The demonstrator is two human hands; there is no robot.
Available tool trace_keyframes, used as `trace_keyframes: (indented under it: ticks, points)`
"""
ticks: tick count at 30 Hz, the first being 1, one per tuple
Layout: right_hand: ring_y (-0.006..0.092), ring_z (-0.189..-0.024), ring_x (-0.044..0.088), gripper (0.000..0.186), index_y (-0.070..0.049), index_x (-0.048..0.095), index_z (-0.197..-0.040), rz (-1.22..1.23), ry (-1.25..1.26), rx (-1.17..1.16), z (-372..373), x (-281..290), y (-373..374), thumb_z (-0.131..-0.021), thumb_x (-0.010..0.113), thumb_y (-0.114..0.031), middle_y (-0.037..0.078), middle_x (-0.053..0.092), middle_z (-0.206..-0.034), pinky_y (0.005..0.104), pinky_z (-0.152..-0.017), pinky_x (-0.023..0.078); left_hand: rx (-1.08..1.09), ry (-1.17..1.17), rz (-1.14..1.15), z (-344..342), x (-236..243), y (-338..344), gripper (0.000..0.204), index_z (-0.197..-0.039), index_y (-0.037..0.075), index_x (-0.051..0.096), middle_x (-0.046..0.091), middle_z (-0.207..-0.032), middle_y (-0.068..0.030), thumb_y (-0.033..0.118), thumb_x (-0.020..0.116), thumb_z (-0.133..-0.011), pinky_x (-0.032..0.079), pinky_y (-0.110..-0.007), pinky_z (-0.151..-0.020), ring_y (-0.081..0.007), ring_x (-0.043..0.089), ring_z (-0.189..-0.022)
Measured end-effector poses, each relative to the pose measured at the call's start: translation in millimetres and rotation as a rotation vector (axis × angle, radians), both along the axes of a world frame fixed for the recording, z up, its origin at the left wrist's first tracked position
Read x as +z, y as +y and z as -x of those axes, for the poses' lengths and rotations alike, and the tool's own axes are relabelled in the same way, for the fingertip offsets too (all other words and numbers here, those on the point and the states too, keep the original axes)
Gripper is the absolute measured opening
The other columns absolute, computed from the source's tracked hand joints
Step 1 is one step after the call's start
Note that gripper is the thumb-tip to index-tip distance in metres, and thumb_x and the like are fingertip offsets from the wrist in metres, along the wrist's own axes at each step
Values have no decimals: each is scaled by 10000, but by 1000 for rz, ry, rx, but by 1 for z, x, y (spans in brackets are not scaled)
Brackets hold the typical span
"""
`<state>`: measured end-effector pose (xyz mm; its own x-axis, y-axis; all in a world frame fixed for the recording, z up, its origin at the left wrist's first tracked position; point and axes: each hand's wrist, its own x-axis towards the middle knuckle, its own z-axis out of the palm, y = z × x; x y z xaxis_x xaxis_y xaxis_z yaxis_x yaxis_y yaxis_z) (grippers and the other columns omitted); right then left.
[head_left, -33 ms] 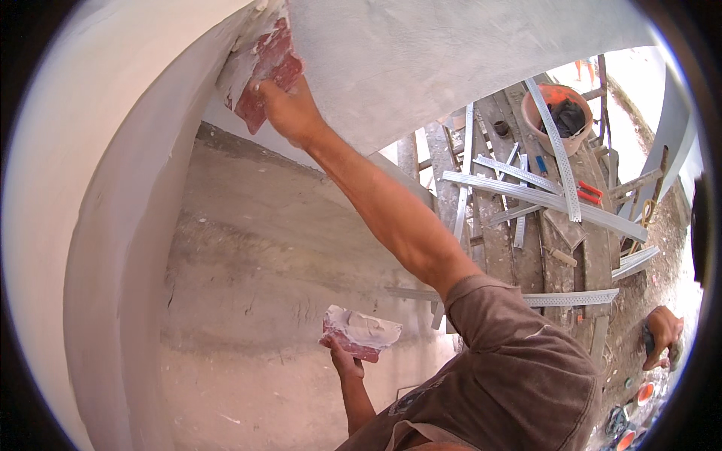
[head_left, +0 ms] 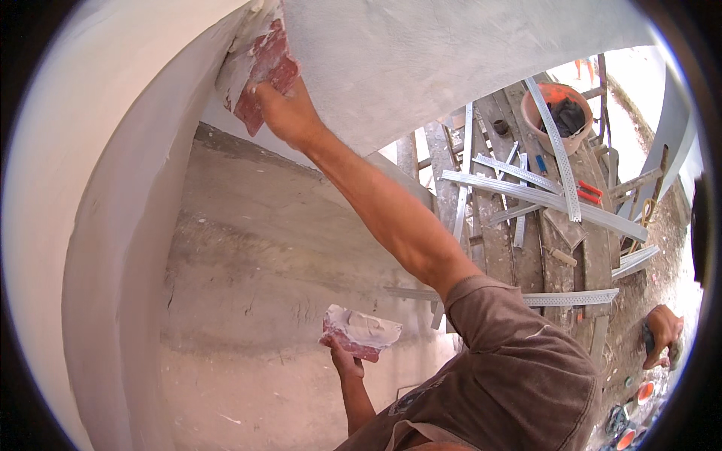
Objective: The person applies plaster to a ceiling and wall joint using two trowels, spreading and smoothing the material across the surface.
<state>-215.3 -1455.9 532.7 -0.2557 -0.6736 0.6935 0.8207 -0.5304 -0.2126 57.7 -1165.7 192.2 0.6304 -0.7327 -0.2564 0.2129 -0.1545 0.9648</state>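
My right hand (head_left: 286, 113) reaches up on an outstretched arm and grips a red putty scraper (head_left: 265, 71) smeared with pale putty. Its blade lies in the corner where the curved wall band (head_left: 113, 248) meets the smooth grey-white surface (head_left: 421, 68). Lower down, my left hand (head_left: 347, 362) holds a second red putty scraper (head_left: 359, 352). White putty (head_left: 365, 325) is spread thickly along this one's upper part. Behind it is a rough, stained plaster wall (head_left: 248, 248). The fingers behind both scrapers are partly hidden.
On the right, a plank platform (head_left: 526, 263) bears several perforated metal strips (head_left: 541, 197), red-handled pliers (head_left: 590, 192) and an orange bucket (head_left: 538, 124) with dark material inside. A bare limb (head_left: 662, 334) of a person shows at the far right, above small orange-rimmed containers (head_left: 645, 392).
My right hand and its scraper have shifted very slightly to the left along the corner. My left hand holds its place.
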Motion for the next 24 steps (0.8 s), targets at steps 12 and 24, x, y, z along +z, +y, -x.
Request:
trace_keyframes:
  ticks: [12,24]
  points:
    - [146,-895,552,315,29,485,-1195,-31,-112,-47,-40,-17,-11,-914,485,-113,80,579,-973,323,-760,476,-41,3,-8,13,5,-26,707,-1464,77,327,431,-1464,-98,562,452,-965,404,-443,-1063,-285,452,-1322]
    - [409,-1460,128,751,57,10,-1512,-31,-174,-204,-75,36,7,-864,389,71,311,118,-1553,413,-1215,94,58,13,-54,-6,-7,9,738,-1436,90,375,471,-1419,-89,613,490,-927,422,-448,-1035,-279,483,-1282]
